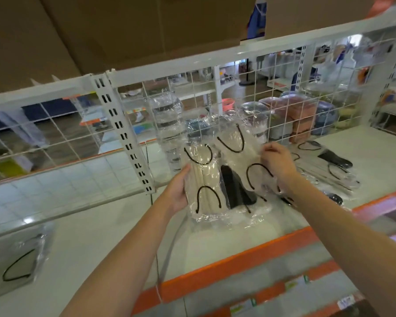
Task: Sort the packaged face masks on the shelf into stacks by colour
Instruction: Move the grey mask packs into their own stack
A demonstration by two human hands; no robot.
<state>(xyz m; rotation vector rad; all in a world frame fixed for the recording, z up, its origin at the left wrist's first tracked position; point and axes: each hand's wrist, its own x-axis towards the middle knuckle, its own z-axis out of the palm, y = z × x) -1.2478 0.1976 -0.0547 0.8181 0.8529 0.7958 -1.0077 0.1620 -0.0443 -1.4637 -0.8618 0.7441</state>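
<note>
— While we hold the bundle up over the shelf [215,234], where exactly does each of our hands sit on it?

— Our left hand [177,191] grips the left edge of the cream mask packet [204,179], thumb on the front of the clear wrap and the fingers hidden behind. Our right hand [278,163] pinches the plastic at the right edge of the second cream packet [236,143], which stands behind and to the right of the first one.

— And the dark one?

— A black mask packet [236,191] sits between our two hands, just right of the cream mask packet and partly overlapping it. We cannot tell whether either hand is holding it directly.

— Is the bundle resting on the shelf?

— Its lower edge hangs close above the white shelf board; whether it touches, we cannot tell.

— What else lies near the cream mask packet?

— To its right, past our right hand, a loose heap of packets [329,170] lies flat on the shelf, pale ones with black ear loops and a black mask on top. Well to its left, at the near corner of the shelf, one grey mask packet [18,264] lies flat by itself. Directly behind it runs the white wire grid [192,104] at the back of the shelf, with wrapped goods on the far side. Below it, the shelf's front carries an orange edge strip [238,259].
</note>
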